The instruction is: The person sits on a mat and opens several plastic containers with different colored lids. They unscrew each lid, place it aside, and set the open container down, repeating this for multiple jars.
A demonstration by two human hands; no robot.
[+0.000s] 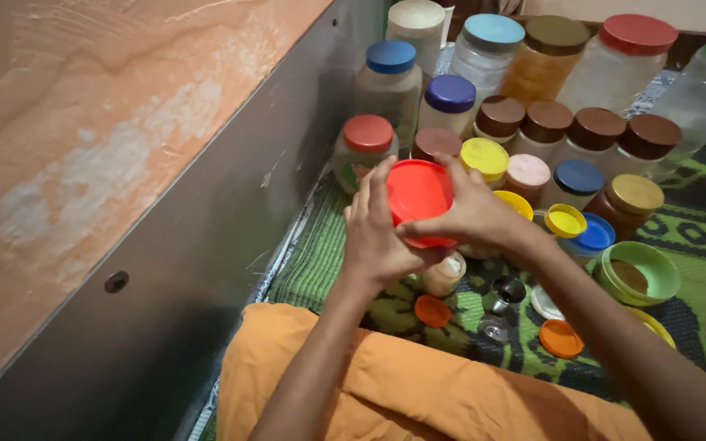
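Observation:
Both my hands hold a jar with a red lid (418,196) above the green patterned mat (312,261). My left hand (373,233) wraps the jar's left side from below. My right hand (471,212) grips the red lid from the right, fingers over its rim. The jar's body is mostly hidden behind my hands. Just below my hands stands a small jar (443,275) with pale contents, and a loose orange lid (432,311) lies on the mat beside it.
Many lidded jars (484,98) crowd the mat behind. An open green container (637,273), small steel cups (502,298) and another orange lid (560,338) lie at right. A grey panel (230,229) rises at left. Orange cloth (451,392) covers my lap.

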